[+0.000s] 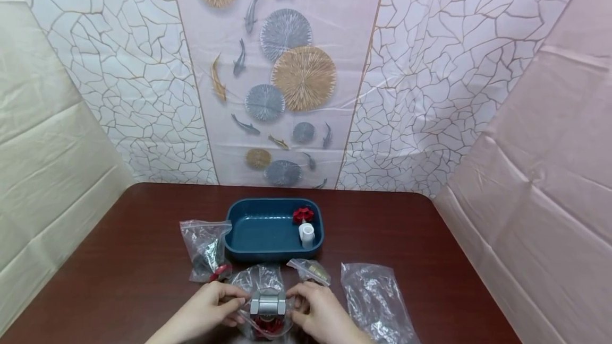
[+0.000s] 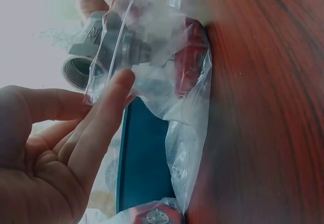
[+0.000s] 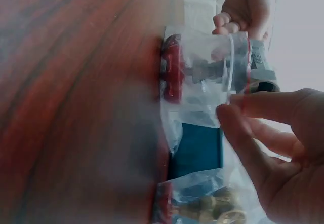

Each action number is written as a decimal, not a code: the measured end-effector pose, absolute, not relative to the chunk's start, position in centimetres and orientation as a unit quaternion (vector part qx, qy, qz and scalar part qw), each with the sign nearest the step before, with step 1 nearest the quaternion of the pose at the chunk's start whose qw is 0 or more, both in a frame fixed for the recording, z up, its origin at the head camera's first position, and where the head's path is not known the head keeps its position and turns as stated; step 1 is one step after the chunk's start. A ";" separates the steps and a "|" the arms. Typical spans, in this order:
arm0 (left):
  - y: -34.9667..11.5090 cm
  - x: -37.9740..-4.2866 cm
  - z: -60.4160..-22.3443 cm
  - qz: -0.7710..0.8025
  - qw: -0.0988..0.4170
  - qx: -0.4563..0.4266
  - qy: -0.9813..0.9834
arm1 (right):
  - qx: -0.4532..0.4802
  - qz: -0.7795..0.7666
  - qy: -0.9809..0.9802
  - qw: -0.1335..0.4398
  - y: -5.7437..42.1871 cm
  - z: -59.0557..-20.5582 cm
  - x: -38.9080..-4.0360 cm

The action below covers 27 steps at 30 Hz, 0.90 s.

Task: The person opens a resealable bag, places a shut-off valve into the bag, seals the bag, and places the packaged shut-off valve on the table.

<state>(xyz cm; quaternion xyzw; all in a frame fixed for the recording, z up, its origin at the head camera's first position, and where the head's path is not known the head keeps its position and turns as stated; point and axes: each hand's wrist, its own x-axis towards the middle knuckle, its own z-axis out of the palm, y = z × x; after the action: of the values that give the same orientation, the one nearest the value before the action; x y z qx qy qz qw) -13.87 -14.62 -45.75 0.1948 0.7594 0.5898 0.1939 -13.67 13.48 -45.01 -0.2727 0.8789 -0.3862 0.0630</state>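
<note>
A grey threaded valve [image 1: 268, 304] stands upside down, its red handwheel [image 2: 190, 57] at the bottom inside a clear zip bag [image 3: 205, 102]. The valve's body with its open threaded ends sticks out above the bag's mouth. On one side my left hand [image 1: 215, 306] pinches the bag's rim between thumb and fingers. Opposite it, my right hand [image 1: 319, 309] pinches the other side of the rim, as the right wrist view shows. The wheel end is low, close to the tabletop.
Behind is a blue tray [image 1: 268, 253] with a white valve [image 1: 307, 233] with a red wheel at its right end. A bagged red-wheeled valve [image 1: 210, 259] lies left, a bagged brass valve [image 3: 217, 206] right. Farther right lies a flat clear bag [image 1: 377, 296].
</note>
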 end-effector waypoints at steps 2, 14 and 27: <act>-14.5 -13.8 -45.7 0.590 0.185 0.196 0.761 | -0.278 -0.361 0.887 0.076 13.4 -44.8 -13.6; -14.1 -13.6 -44.7 0.534 0.146 0.221 0.803 | -0.260 -0.367 0.893 0.006 12.8 -44.1 -13.4; -14.6 -13.3 -43.2 0.480 0.118 0.230 0.839 | -0.240 -0.435 0.868 -0.016 12.5 -43.9 -13.1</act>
<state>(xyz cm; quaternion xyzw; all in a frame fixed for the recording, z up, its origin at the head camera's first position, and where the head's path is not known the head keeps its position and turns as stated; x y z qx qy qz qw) -13.31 -14.56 -43.23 0.2297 0.8386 0.4797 0.1181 -13.07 12.55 -43.92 -0.2405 0.8676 -0.4349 -0.0159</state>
